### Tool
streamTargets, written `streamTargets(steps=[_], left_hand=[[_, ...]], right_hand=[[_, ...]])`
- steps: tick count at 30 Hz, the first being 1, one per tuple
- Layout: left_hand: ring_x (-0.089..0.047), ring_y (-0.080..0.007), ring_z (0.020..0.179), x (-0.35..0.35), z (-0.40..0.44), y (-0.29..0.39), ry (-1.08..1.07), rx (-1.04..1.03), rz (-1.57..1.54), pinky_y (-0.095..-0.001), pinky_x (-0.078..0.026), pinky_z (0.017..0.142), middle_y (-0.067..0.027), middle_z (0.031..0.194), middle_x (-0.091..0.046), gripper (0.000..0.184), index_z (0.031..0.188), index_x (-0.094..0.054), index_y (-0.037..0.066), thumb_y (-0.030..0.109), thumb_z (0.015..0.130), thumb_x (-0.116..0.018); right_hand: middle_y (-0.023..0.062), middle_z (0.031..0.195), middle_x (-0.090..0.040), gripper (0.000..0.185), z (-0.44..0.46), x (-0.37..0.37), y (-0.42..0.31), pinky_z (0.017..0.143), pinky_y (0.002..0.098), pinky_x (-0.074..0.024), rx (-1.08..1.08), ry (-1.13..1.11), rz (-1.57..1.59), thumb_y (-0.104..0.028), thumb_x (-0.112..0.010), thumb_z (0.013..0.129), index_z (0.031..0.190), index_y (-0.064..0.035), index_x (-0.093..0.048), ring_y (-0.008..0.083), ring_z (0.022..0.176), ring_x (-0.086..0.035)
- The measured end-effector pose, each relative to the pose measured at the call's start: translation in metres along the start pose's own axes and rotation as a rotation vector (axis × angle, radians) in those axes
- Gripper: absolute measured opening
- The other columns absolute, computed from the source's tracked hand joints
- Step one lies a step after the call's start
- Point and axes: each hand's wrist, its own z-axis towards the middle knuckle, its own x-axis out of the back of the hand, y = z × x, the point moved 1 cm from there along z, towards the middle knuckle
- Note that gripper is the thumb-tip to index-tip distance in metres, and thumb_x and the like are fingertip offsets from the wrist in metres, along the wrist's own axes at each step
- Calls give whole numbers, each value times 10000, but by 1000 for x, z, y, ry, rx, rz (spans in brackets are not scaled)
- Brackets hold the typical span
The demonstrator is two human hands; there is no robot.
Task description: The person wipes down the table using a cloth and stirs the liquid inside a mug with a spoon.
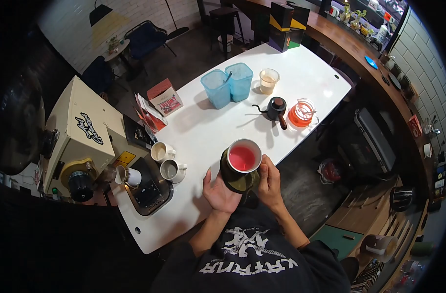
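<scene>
A dark mug (pixel 226 169) with a white rim and a reddish-pink drink (pixel 242 157) inside is held in front of my chest, its opening facing up. My right hand (pixel 270 181) is closed at the mug's right side, where the handle would be; the handle itself is hidden. My left hand (pixel 220 193) cups the mug from the left and below, palm up and thumb raised, with its fingers partly hidden behind the mug. On the white table (pixel 198 141), beyond the mug, are a black gooseneck kettle (pixel 275 108) and a glass server (pixel 301 115) with red liquid.
A cream grinder (pixel 88 122) stands left, beside two white mugs (pixel 173 171). Farther back are blue containers (pixel 240 83), a glass cup (pixel 269 82), packets (pixel 164 100) and black boxes (pixel 285 29). A wooden counter (pixel 340 36) curves along the right.
</scene>
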Motion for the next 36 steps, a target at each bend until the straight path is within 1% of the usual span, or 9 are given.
streamTargets(steps=[4,6,9,13,15,25,27,30,36], left_hand=[[-417,-317,1385,7,-2,-5,72,35,52,-480,-331,1159,-188,1490,-429,770,1493,-326,-12,564,988,-405],[-440,-305,1366,4,-6,-4,62,98,100,-461,-351,1150,-183,1485,-436,769,1488,-337,-13,575,995,-388],[-449,-303,1360,-1,-10,-2,43,132,192,-458,-357,1147,-183,1482,-441,823,1484,-336,-30,629,993,-360],[-446,-303,1363,2,-8,6,-12,227,191,-466,-356,1146,-183,1486,-436,869,1492,-328,-27,678,985,-328],[-449,-307,1373,4,-7,8,-8,301,229,-453,-334,1162,-197,1475,-466,917,1464,-385,-58,713,976,-289],[-489,-308,1331,7,-18,2,78,243,120,-465,-402,1104,-189,1454,-482,836,1465,-389,-39,638,977,-350],[-486,-305,1334,8,-17,0,-17,264,105,-461,-411,1093,-191,1463,-472,799,1467,-388,-33,598,977,-369],[-487,-302,1331,8,-15,-6,40,254,188,-453,-407,1094,-183,1462,-474,777,1466,-394,-24,578,975,-384],[-478,-278,1339,3,-4,-27,82,238,113,-430,-393,1106,-156,1450,-490,747,1462,-408,-1,565,974,-401]], right_hand=[[114,758,-391,300,-4,5,-6,618,345,-365,26,-16,-55,-177,-413,1067,870,40,-481,219,671,-409],[33,731,-345,399,-4,7,-11,599,296,-312,154,17,-72,-293,-420,1084,823,8,-442,140,658,-346],[52,746,-342,424,-11,9,-9,602,309,-310,224,-1,-59,-320,-436,1076,812,11,-428,155,664,-350],[56,762,-350,432,-18,18,-9,604,313,-310,158,-30,-28,-326,-430,1079,812,14,-419,156,677,-355],[53,760,-350,436,-19,19,-6,605,314,-309,136,-42,1,-329,-428,1080,810,14,-416,160,672,-358],[79,746,-363,417,-22,31,-6,610,322,-327,145,-140,-16,-316,-446,1073,827,21,-451,185,660,-374],[112,756,-376,322,-21,37,-4,616,349,-357,128,-184,11,-206,-483,1051,843,39,-486,246,665,-403],[105,749,-366,321,-21,47,-1,611,349,-347,115,-175,33,-203,-493,1048,839,40,-482,239,661,-394],[88,722,-363,337,-25,57,14,591,335,-325,114,-96,39,-202,-516,1039,809,42,-481,199,646,-387]])
